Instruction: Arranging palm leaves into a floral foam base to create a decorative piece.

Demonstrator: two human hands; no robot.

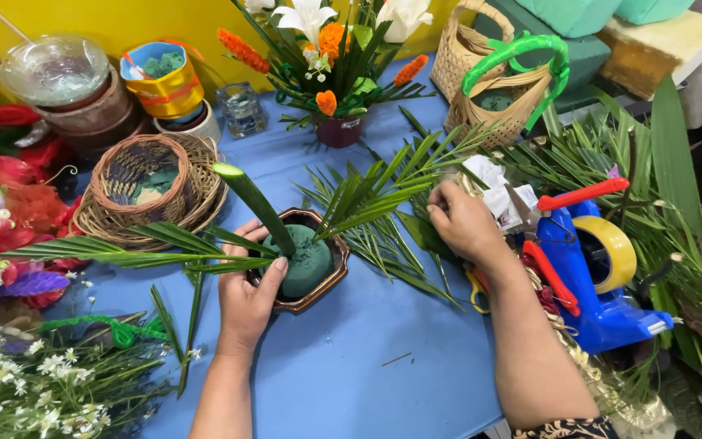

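My left hand grips the rim of a small brown pot filled with dark green floral foam. A thick green stem stands tilted in the foam, and long palm fronds stick out of it to the left and right. My right hand is closed over loose palm leaves lying on the blue table, right of the pot. What the fingers pinch is hidden.
A blue tape dispenser with yellow tape and red-handled scissors sit at the right. Wicker baskets, stacked bowls, a finished flower arrangement and handled baskets line the back. White daisies lie bottom left.
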